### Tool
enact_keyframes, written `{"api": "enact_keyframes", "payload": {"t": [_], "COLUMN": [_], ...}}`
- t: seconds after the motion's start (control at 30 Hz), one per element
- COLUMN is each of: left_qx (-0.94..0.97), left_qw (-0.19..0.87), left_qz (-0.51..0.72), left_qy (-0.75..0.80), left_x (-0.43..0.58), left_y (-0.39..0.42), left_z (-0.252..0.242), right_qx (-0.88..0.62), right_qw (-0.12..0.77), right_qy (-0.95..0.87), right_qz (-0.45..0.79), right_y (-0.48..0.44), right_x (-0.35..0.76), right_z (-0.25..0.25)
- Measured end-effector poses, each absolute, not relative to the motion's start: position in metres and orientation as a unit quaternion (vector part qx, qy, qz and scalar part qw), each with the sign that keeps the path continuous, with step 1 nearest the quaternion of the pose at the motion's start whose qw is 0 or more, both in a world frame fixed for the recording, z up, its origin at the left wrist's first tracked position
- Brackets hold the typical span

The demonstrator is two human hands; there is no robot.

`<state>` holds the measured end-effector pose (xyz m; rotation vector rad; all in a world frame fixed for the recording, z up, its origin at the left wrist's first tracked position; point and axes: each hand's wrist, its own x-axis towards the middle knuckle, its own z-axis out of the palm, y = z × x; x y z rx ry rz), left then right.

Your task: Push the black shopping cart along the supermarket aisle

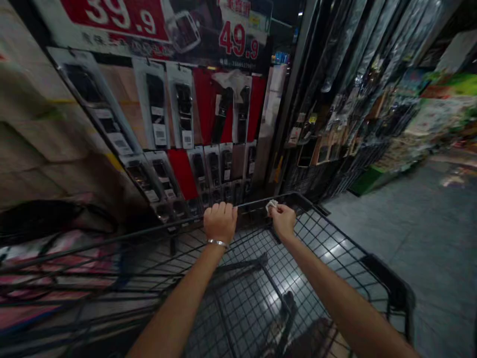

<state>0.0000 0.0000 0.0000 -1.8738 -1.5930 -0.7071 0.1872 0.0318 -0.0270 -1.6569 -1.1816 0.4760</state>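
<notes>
Black wire-mesh shopping cart (335, 248): basket holds no visible goods; floor shows through the mesh. Left hand (220, 222) curled over the cart's far rim, silver bracelet (218, 242) at the wrist. Right hand (283, 220) grips the same rim, pinching a small crumpled white paper (271, 205). Beyond the rim: wall display of black packaged items (186, 129), close ahead.

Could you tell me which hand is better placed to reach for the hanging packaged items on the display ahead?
Probably the left hand: it grips only the cart's rim, nearest the packages. The right hand also pinches a white scrap.
</notes>
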Motion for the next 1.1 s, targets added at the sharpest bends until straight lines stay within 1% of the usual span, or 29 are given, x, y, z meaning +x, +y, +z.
{"api": "enact_keyframes", "payload": {"t": [0.2,0.3,0.53,0.67,0.73,0.83,0.9,1.0,1.1], "left_qx": [-0.714,-0.713,-0.707,-0.714,-0.717,-0.72,-0.724,-0.726,-0.725], "left_qw": [0.237,0.226,0.246,0.246,0.244,0.243,0.236,0.221,0.213], "left_qz": [-0.257,-0.263,-0.27,-0.263,-0.26,-0.257,-0.253,-0.249,-0.245], "left_qy": [-0.607,-0.61,-0.605,-0.601,-0.599,-0.596,-0.597,-0.602,-0.607], "left_x": [-0.001,0.0,0.0,-0.002,-0.003,-0.005,-0.006,-0.006,-0.006], "left_y": [0.001,0.001,0.003,0.005,0.006,0.006,0.006,0.006,0.006], "left_z": [0.0,0.0,-0.004,-0.006,-0.007,-0.008,-0.008,-0.007,-0.007], "right_qx": [-0.63,-0.6,-0.604,-0.612,-0.618,-0.661,-0.709,-0.715,-0.642], "right_qw": [0.56,0.563,0.497,0.42,0.383,0.358,0.371,0.44,0.519], "right_qy": [-0.521,-0.555,-0.621,-0.67,-0.686,-0.658,-0.593,-0.509,-0.498], "right_qz": [0.134,0.119,0.049,0.004,0.0,0.04,0.093,0.19,0.265], "right_y": [0.031,0.032,0.035,0.033,0.031,0.029,0.028,0.031,0.037], "right_x": [0.174,0.174,0.182,0.184,0.189,0.205,0.217,0.228,0.222], "right_z": [-0.026,-0.025,-0.028,-0.026,-0.024,-0.021,-0.02,-0.018,-0.016]}}
